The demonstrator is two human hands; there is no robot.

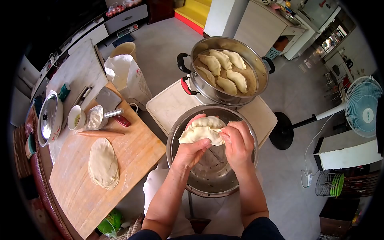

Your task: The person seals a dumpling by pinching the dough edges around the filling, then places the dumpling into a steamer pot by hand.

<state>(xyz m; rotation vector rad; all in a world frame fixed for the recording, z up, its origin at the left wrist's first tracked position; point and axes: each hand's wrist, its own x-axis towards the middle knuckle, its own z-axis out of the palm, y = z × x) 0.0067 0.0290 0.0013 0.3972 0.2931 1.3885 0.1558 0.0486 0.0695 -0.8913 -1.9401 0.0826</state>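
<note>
Above a wide steel bowl (218, 188), a large pale dumpling (200, 135) lies in my left hand (191, 153), with the thumb over its near side and fingers behind it. My right hand (239, 144) pinches the dumpling's right end between thumb and fingers. The dumpling's far edge looks wavy where the dough meets. Dark scraps of filling cling inside the bowl. Just beyond it, a two-handled steel steamer pot (262, 82) holds several shaped dumplings (228, 86) on a pale liner.
A wooden board (136, 160) on my left carries stacked flat dough wrappers (104, 164), a rolling pin (102, 133), a cleaver (108, 99) and a bowl of flour (96, 118). A lidded pot (51, 118) stands farther left. A fan (363, 106) stands at the right.
</note>
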